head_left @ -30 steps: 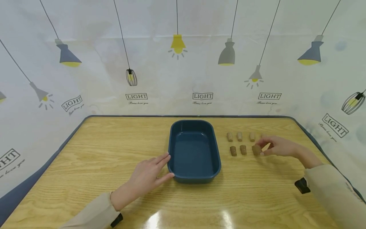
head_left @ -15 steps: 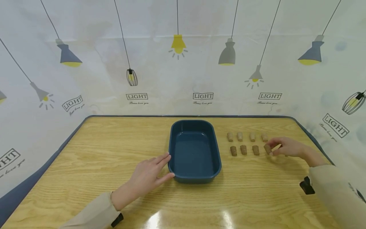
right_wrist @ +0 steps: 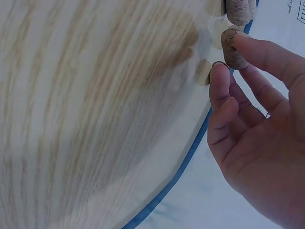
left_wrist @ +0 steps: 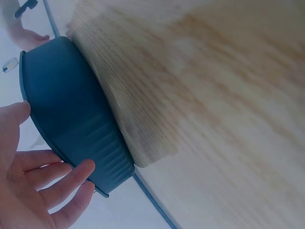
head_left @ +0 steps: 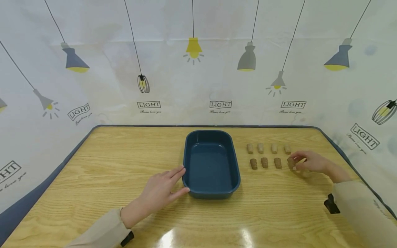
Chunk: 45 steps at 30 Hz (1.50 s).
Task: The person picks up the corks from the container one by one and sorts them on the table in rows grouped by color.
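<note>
In the head view, two rows of brown corks stand on the wooden table right of a dark blue baking dish (head_left: 237, 172). With thumb and fingertips, my right hand (head_left: 313, 162) pinches the cork at the right end of the front row (head_left: 291, 163). The right wrist view shows that cork (right_wrist: 232, 51) between the thumb and a finger behind it. Against the dish's left rim, near its front corner, my left hand (head_left: 159, 189) rests with fingers spread. Its fingers (left_wrist: 71, 183) lie along the outer wall in the left wrist view.
The back-row corks (head_left: 274, 148) are lighter than the front-row ones (head_left: 264, 163). A printed wall sheet (head_left: 173, 69) with lamp drawings rises behind the table (head_left: 124, 151) and along its sides.
My right hand has let go of the third front-row cork and moved right to the end one, which now leans less than half a second ago. The left hand has stayed put.
</note>
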Each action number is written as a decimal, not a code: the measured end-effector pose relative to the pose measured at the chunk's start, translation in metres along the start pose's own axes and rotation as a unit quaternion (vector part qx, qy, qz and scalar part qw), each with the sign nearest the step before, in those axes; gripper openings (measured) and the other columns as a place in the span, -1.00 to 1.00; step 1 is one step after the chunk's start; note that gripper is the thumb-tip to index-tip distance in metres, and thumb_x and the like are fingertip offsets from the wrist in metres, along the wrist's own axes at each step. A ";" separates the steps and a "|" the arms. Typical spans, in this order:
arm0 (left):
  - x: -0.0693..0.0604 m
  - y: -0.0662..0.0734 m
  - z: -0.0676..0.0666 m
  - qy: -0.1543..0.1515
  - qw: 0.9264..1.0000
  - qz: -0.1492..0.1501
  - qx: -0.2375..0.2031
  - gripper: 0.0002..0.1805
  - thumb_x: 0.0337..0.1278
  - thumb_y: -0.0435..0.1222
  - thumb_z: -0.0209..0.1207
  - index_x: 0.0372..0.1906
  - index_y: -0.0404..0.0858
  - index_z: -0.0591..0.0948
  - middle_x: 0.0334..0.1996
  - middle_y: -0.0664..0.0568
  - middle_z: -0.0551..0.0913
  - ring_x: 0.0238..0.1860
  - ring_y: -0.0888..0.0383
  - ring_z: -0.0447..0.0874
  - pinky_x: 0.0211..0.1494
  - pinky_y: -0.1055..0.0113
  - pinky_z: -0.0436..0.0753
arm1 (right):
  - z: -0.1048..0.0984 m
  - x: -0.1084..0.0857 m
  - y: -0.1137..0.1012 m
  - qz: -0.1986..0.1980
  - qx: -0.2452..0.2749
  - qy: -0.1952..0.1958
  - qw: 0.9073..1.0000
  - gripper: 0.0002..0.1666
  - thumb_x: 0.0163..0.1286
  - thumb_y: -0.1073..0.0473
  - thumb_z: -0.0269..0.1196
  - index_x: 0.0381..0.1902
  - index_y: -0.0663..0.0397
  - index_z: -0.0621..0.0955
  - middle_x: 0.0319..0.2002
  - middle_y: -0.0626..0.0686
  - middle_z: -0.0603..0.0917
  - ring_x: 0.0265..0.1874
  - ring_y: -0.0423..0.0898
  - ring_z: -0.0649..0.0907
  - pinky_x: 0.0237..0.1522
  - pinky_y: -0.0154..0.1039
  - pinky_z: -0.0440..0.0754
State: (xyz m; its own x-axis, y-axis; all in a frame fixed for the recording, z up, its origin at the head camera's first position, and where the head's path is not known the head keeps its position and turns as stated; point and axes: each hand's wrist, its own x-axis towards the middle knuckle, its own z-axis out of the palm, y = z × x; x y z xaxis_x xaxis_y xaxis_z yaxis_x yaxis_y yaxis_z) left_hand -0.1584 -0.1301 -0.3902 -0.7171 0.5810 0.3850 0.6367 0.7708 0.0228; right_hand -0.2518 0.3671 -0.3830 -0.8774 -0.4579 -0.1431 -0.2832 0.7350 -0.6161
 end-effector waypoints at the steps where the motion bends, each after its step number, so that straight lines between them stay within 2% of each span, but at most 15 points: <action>1: 0.000 0.000 0.000 0.000 1.000 0.000 0.000 -0.35 0.04 0.13 0.05 0.09 -0.27 0.49 0.07 -0.04 0.46 -0.25 0.06 0.60 -0.48 0.30 0.52 | 0.001 0.000 0.000 -0.001 -0.002 0.002 1.000 -0.55 0.15 0.32 0.15 -0.01 0.46 0.39 -0.18 0.28 0.48 -0.19 0.20 0.47 -0.38 -0.16 0.47; 11: 0.000 0.001 -0.002 0.001 1.000 0.001 -0.003 -0.36 0.02 0.11 0.08 0.08 -0.28 0.50 0.06 -0.05 0.47 -0.27 0.06 0.61 -0.54 0.33 0.49 | 0.005 0.001 0.004 -0.002 -0.010 0.007 1.000 -0.57 0.15 0.33 0.14 -0.02 0.47 0.40 -0.21 0.26 0.48 -0.23 0.16 0.47 -0.38 -0.15 0.47; 19: 0.000 0.000 -0.002 0.003 1.000 0.001 -0.006 -0.36 0.02 0.10 0.08 0.07 -0.29 0.50 0.06 -0.05 0.47 -0.27 0.06 0.60 -0.54 0.33 0.49 | 0.006 0.003 0.005 0.019 -0.013 0.006 1.000 -0.55 0.16 0.31 0.15 0.00 0.44 0.40 -0.21 0.23 0.48 -0.25 0.09 0.48 -0.37 -0.16 0.47; 26: 0.000 0.000 -0.002 -0.002 1.000 -0.001 -0.005 -0.36 0.03 0.11 0.07 0.08 -0.28 0.49 0.07 -0.05 0.46 -0.26 0.06 0.60 -0.54 0.33 0.48 | 0.007 0.005 0.007 0.024 -0.023 0.010 0.999 -0.54 0.16 0.31 0.15 0.01 0.43 0.40 -0.21 0.21 0.48 -0.24 0.09 0.47 -0.37 -0.14 0.46; 36: 0.000 0.000 -0.001 -0.004 1.000 -0.004 -0.004 -0.36 0.04 0.12 0.05 0.09 -0.27 0.48 0.07 -0.04 0.46 -0.26 0.06 0.60 -0.58 0.36 0.45 | 0.006 0.003 0.009 0.028 -0.009 0.005 1.000 -0.46 0.18 0.26 0.15 0.06 0.49 0.34 -0.20 0.28 0.47 -0.24 0.12 0.50 -0.35 -0.12 0.49; 42: 0.000 -0.001 0.000 0.001 1.000 0.002 -0.001 -0.35 0.05 0.12 0.04 0.09 -0.28 0.48 0.07 -0.05 0.46 -0.28 0.08 0.61 -0.56 0.36 0.47 | 0.003 0.001 0.004 0.031 -0.041 0.047 0.998 -0.49 0.29 0.15 0.10 0.05 0.47 0.36 -0.24 0.23 0.51 -0.41 0.00 0.55 -0.41 -0.14 0.49; 45: -0.001 -0.001 0.000 -0.005 1.000 -0.002 -0.006 -0.34 0.06 0.13 0.02 0.12 -0.28 0.46 0.09 -0.05 0.43 -0.24 0.07 0.60 -0.59 0.38 0.45 | 0.002 -0.001 -0.004 0.026 -0.056 0.073 0.995 -0.51 0.32 0.13 0.07 0.05 0.44 0.37 -0.23 0.24 0.52 -0.40 0.00 0.55 -0.40 -0.12 0.48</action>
State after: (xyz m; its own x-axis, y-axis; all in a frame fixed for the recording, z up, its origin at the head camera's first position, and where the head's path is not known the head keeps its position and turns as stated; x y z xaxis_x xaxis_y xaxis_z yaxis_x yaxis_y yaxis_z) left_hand -0.1578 -0.1313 -0.3909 -0.7224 0.5809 0.3752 0.6372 0.7699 0.0350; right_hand -0.2495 0.3637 -0.3821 -0.9367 -0.3463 -0.0522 -0.2707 0.8105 -0.5194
